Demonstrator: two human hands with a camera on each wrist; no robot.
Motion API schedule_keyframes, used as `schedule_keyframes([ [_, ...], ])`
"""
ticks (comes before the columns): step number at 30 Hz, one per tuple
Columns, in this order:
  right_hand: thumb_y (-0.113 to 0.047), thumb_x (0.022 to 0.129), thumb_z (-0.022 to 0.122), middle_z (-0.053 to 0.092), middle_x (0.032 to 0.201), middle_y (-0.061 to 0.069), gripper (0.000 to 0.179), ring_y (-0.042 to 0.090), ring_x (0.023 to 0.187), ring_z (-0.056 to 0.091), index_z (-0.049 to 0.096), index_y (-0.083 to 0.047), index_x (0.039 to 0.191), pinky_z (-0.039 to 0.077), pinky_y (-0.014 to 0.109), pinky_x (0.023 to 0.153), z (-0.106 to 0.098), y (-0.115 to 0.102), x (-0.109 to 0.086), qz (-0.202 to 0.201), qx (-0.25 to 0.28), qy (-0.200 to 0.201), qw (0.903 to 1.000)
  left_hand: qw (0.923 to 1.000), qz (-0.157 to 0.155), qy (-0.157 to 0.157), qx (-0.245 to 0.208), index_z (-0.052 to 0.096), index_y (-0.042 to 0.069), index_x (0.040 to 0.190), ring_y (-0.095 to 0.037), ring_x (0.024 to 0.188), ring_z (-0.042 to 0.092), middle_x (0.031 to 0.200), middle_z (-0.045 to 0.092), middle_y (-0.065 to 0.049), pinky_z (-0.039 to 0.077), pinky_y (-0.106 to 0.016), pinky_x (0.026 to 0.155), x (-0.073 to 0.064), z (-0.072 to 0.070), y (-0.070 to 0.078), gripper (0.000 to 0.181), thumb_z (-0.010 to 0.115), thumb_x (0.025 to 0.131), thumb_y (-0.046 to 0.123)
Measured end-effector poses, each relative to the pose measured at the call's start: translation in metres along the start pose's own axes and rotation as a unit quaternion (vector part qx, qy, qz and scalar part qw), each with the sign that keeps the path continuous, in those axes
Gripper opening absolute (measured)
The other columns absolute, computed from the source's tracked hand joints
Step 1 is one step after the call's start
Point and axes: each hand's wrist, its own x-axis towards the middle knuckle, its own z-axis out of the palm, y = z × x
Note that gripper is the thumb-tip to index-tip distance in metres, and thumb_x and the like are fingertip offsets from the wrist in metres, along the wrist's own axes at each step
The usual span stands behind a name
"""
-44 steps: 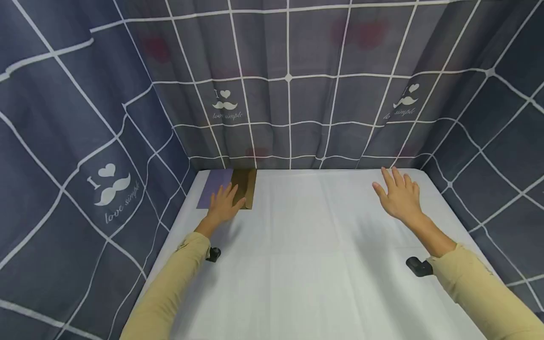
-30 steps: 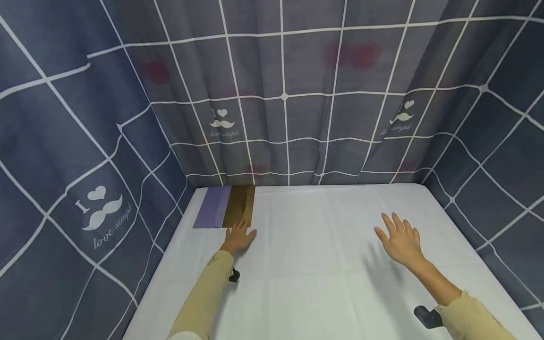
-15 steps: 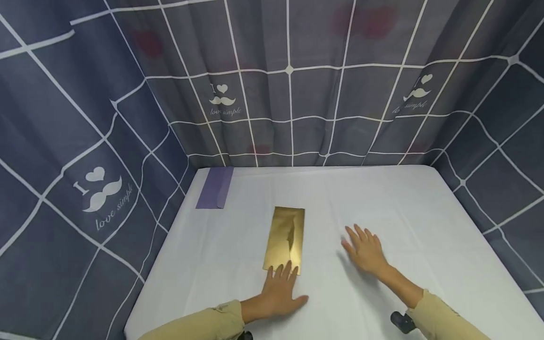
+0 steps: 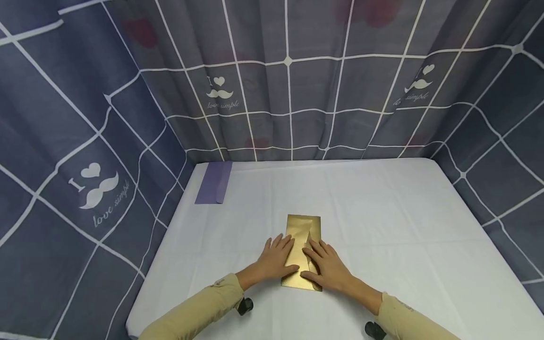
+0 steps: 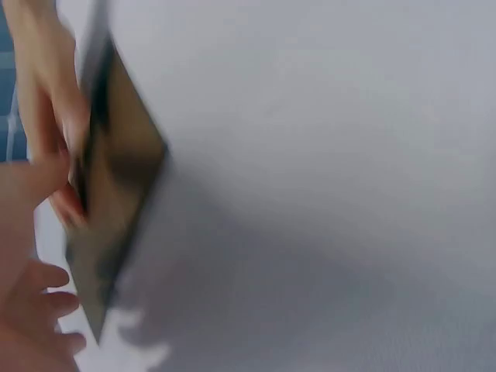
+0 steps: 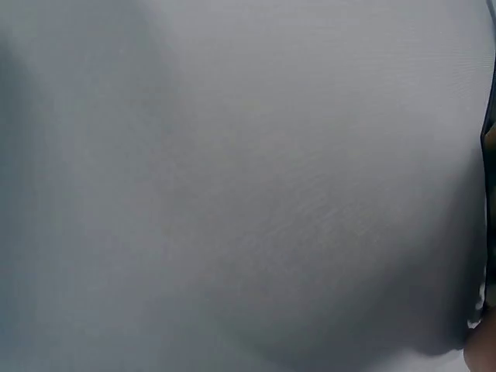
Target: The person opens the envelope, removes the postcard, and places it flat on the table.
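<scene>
A gold envelope [image 4: 303,226] lies lengthwise near the middle of the white table, its flap seam facing up. My left hand [image 4: 272,261] rests along its left side, fingers extended and thumb over the surface. From the right, my right hand [image 4: 331,270] reaches across the flap, thumb and fingers spread on the paper. The left wrist view is blurred; the envelope [image 5: 128,132] appears there at a slant beside both hands. Mostly tabletop fills the right wrist view, with a bit of skin [image 6: 480,349] at its lower right.
A purple envelope [image 4: 214,183] lies at the table's back left corner. Dark grid-patterned curtains [image 4: 263,94] enclose the back and both sides. The white cloth [image 4: 382,212] covers the table. Black wrist cameras hang under both sleeves.
The left hand has drawn the gold envelope from beside the purple one toward the near middle. My right hand has come in from the right onto it. The purple envelope stays put.
</scene>
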Motion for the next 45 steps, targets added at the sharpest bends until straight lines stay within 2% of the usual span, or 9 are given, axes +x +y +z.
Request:
schedule_keyframes([
  [5, -0.038, 0.092, 0.061, 0.038, 0.145, 0.022, 0.056, 0.050, 0.127, 0.035, 0.052, -0.006, 0.137, 0.032, 0.059, 0.100, 0.003, -0.002, -0.003, -0.038, -0.038, 0.037, 0.9979, 0.9985, -0.004, -0.055, -0.004, 0.015, 0.007, 0.153, -0.032, 0.143, 0.006, 0.159, 0.010, -0.009, 0.011, -0.058, 0.109, 0.005, 0.016, -0.020, 0.097, 0.046, 0.087, 0.070],
  [12, -0.012, 0.084, 0.060, 0.050, 0.131, 0.023, 0.055, 0.042, 0.108, 0.056, 0.051, -0.009, 0.138, 0.049, 0.051, 0.083, -0.002, 0.000, -0.001, -0.075, -0.124, 0.124, 0.9817, 0.9987, -0.003, -0.043, 0.028, 0.010, 0.009, 0.154, -0.031, 0.144, 0.003, 0.159, 0.006, -0.007, 0.009, -0.058, 0.109, 0.009, 0.025, -0.022, 0.099, 0.038, 0.086, 0.075],
  [17, 0.001, 0.077, 0.066, 0.056, 0.112, 0.019, 0.042, 0.038, 0.097, 0.053, 0.062, -0.006, 0.118, 0.043, 0.049, 0.081, -0.018, 0.015, -0.007, -0.033, -0.156, 0.194, 0.9680, 0.9986, -0.002, -0.041, 0.034, 0.009, 0.010, 0.154, -0.031, 0.144, 0.000, 0.159, 0.003, -0.007, 0.007, -0.057, 0.110, 0.010, 0.030, -0.025, 0.099, 0.037, 0.086, 0.075],
  [20, -0.001, 0.078, 0.070, 0.060, 0.091, 0.010, 0.025, 0.029, 0.080, 0.051, 0.068, -0.008, 0.101, 0.040, 0.042, 0.071, -0.025, 0.017, -0.004, 0.008, -0.152, 0.156, 0.9760, 0.9985, -0.001, -0.035, 0.041, 0.008, 0.010, 0.154, -0.031, 0.144, -0.001, 0.159, 0.002, -0.007, 0.006, -0.058, 0.109, 0.009, 0.031, -0.027, 0.098, 0.035, 0.087, 0.075],
  [24, -0.009, 0.086, 0.064, 0.062, 0.072, 0.003, 0.014, 0.021, 0.064, 0.054, 0.070, -0.003, 0.097, 0.041, 0.043, 0.063, -0.035, 0.005, 0.016, 0.148, 0.001, 0.040, 0.9881, 0.9992, 0.010, -0.019, 0.035, 0.011, 0.006, 0.154, -0.035, 0.143, 0.002, 0.159, 0.006, -0.011, 0.008, -0.061, 0.108, 0.008, 0.028, -0.026, 0.096, 0.037, 0.088, 0.072],
  [28, -0.022, 0.092, 0.057, 0.055, 0.068, 0.000, 0.025, 0.018, 0.064, 0.052, 0.066, 0.000, 0.084, 0.040, 0.050, 0.073, -0.047, -0.008, 0.040, 0.321, 0.206, -0.031, 0.9239, 0.9993, 0.016, -0.011, 0.033, 0.011, 0.004, 0.153, -0.037, 0.143, 0.002, 0.159, 0.006, -0.012, 0.009, -0.062, 0.107, 0.009, 0.027, -0.022, 0.096, 0.035, 0.089, 0.072],
  [34, -0.017, 0.094, 0.055, 0.040, 0.052, -0.002, 0.042, 0.011, 0.049, 0.036, 0.044, -0.010, 0.055, 0.034, 0.026, 0.052, -0.043, -0.015, 0.051, 0.374, 0.356, -0.041, 0.8553, 0.9993, 0.006, -0.011, 0.036, 0.009, 0.004, 0.153, -0.036, 0.143, 0.003, 0.158, 0.007, -0.012, 0.010, -0.062, 0.107, 0.005, 0.033, -0.019, 0.095, 0.032, 0.090, 0.072],
  [41, -0.010, 0.094, 0.056, 0.060, 0.091, 0.014, 0.030, 0.018, 0.074, 0.056, 0.057, 0.015, 0.110, 0.048, 0.029, 0.067, -0.039, -0.011, 0.045, 0.370, 0.402, -0.007, 0.8374, 0.9992, 0.002, 0.007, 0.039, 0.009, 0.006, 0.154, -0.035, 0.143, 0.002, 0.159, 0.006, -0.009, 0.009, -0.061, 0.108, 0.004, 0.040, -0.021, 0.096, 0.029, 0.089, 0.074],
  [45, -0.006, 0.091, 0.059, 0.061, 0.085, 0.014, 0.023, 0.019, 0.072, 0.057, 0.059, 0.012, 0.105, 0.047, 0.029, 0.064, -0.044, -0.007, 0.042, 0.368, 0.398, 0.010, 0.8400, 0.9992, 0.004, 0.016, 0.037, 0.010, 0.006, 0.154, -0.034, 0.143, 0.003, 0.159, 0.007, -0.009, 0.009, -0.061, 0.108, 0.006, 0.040, -0.021, 0.097, 0.031, 0.088, 0.075],
])
